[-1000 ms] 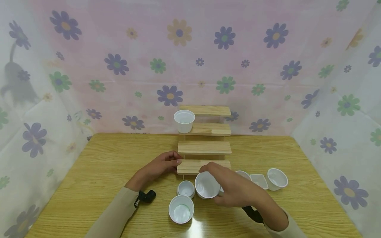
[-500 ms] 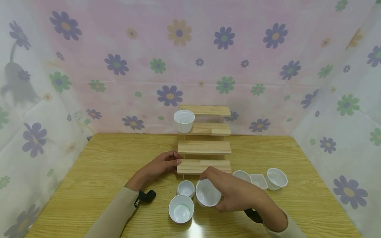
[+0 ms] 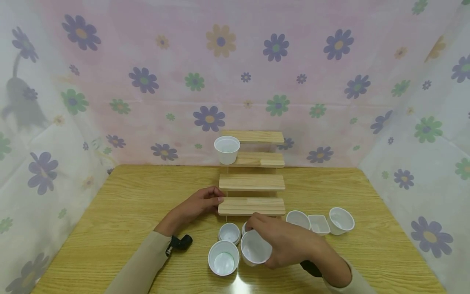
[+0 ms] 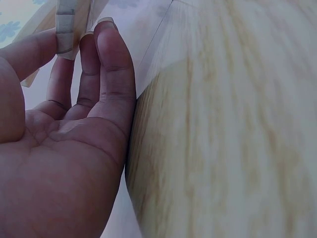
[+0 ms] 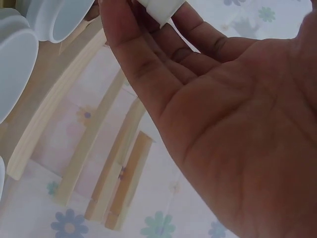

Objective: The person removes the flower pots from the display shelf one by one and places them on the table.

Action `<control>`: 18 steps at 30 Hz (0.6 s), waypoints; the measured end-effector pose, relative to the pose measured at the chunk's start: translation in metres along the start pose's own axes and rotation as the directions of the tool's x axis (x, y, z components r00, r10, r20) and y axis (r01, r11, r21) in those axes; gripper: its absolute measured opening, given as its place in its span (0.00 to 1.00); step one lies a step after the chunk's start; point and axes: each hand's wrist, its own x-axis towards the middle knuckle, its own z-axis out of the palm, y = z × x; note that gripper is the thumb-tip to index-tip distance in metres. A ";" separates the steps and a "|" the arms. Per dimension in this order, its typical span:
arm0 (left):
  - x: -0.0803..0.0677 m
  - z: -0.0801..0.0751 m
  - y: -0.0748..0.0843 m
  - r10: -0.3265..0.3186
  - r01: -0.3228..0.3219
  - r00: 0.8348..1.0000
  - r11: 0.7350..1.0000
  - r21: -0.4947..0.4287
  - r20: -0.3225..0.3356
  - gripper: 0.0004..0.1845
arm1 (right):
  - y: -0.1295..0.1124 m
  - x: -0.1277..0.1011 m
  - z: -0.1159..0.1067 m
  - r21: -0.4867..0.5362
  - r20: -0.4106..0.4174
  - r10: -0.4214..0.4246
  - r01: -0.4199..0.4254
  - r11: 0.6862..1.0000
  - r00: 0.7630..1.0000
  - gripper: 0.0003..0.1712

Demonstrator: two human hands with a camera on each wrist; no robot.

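My left hand [image 3: 198, 205] grips the left end of the lowest step of a light wooden stepped shelf [image 3: 251, 206]; the left wrist view shows a plank end [image 4: 65, 25] between thumb and fingers. My right hand [image 3: 288, 241] holds a white plastic cup [image 3: 255, 247] near its rim, its mouth facing up and tilted, in front of the shelf. Only a corner of that cup's white edge [image 5: 162, 10] shows in the right wrist view. Left of it are a small white cup [image 3: 229, 232] and a wider one [image 3: 223, 261]. Another small cup [image 3: 244, 228] is partly hidden behind the right fingers.
One white cup [image 3: 227, 150] stands high on the shelf's left side. On the table's right are a round cup [image 3: 298, 219], a square container [image 3: 319, 223] and a tilted round cup [image 3: 341, 221]. Floral cloth [image 3: 242, 90] hangs behind the wooden table [image 3: 147, 183].
My right hand has drawn its cup back from the lowest step toward me, uncovering part of a small cup behind it and more of the round cup to the right. My left hand stays put.
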 end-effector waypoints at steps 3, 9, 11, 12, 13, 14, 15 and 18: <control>0.000 0.000 -0.001 0.004 -0.004 1.000 1.000 0.001 0.005 0.16 | 0.000 0.000 0.001 -0.028 -0.001 -0.004 0.004 1.000 1.000 0.44; 0.001 0.000 0.000 0.004 -0.004 1.000 1.000 -0.001 0.003 0.16 | -0.002 0.001 0.004 -0.082 -0.001 0.007 -0.007 0.997 1.000 0.46; 0.001 0.000 0.000 0.005 -0.005 1.000 1.000 -0.001 0.002 0.16 | -0.002 0.002 0.005 -0.092 0.001 0.015 -0.014 0.996 1.000 0.46; 0.001 0.000 0.000 0.003 -0.003 1.000 1.000 -0.002 0.001 0.16 | -0.002 0.002 0.006 -0.097 0.002 0.020 -0.020 0.995 1.000 0.46; 0.001 0.000 0.000 0.003 -0.003 1.000 1.000 -0.003 0.001 0.16 | -0.002 0.002 0.006 -0.102 0.003 0.025 -0.025 0.994 1.000 0.46; 0.001 0.000 0.000 0.001 -0.001 1.000 1.000 -0.004 0.000 0.16 | -0.002 0.003 0.007 -0.109 0.004 0.029 -0.029 0.994 1.000 0.46; 0.001 0.000 0.000 0.000 0.000 1.000 1.000 -0.004 0.000 0.15 | -0.002 0.003 0.008 -0.116 0.004 0.032 -0.031 0.993 0.999 0.45; 0.002 0.000 -0.001 -0.004 0.004 1.000 1.000 -0.004 -0.001 0.15 | -0.002 0.003 0.010 -0.132 0.004 0.035 -0.034 0.991 0.999 0.46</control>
